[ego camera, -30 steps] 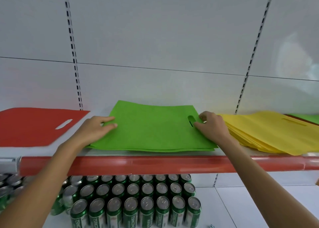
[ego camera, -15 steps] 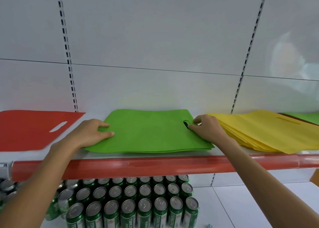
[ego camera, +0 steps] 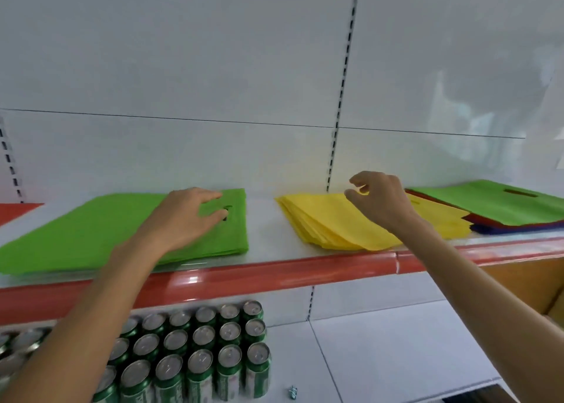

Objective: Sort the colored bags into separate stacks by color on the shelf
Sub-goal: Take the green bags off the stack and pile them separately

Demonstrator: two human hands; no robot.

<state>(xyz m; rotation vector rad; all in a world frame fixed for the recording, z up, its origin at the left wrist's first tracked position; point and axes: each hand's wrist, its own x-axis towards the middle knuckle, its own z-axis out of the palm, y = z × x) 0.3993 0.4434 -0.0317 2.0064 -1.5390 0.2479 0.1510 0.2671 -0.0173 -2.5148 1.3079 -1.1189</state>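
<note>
White panelled backing (ego camera: 183, 66) rises behind a shelf (ego camera: 274, 271) with a glossy red front lip. One slotted upright (ego camera: 345, 75) runs down the backing. All positions below are taken from the yellow stack (ego camera: 323, 222), which lies on the shelf at the foot of that upright, with its bag edges fanned out on the near left side.

Left of the yellow stack, with a strip of bare shelf between them, lies the green stack (ego camera: 76, 234). It is flat and evenly squared, with a handle cut-out near its right end. Farther left, at the frame edge, a corner of a red bag (ego camera: 15, 211) is visible.

Directly right of the yellow stack and butting against it sits a mixed pile. It has a green bag (ego camera: 494, 204) on top, with red (ego camera: 488, 219) and blue (ego camera: 503, 229) edges showing beneath.

Below and left of the yellow stack, on the lower shelf, green cans (ego camera: 198, 357) stand in rows. A small object (ego camera: 292, 392) lies near them, too small to identify.

My left grip (ego camera: 186, 216) is spread, palm down, resting on the green stack beside the cut-out. My right grip (ego camera: 378, 201) hangs over the yellow stack with fingers loosely curled and thumb apart, holding nothing. I cannot tell whether it touches the top bag.
</note>
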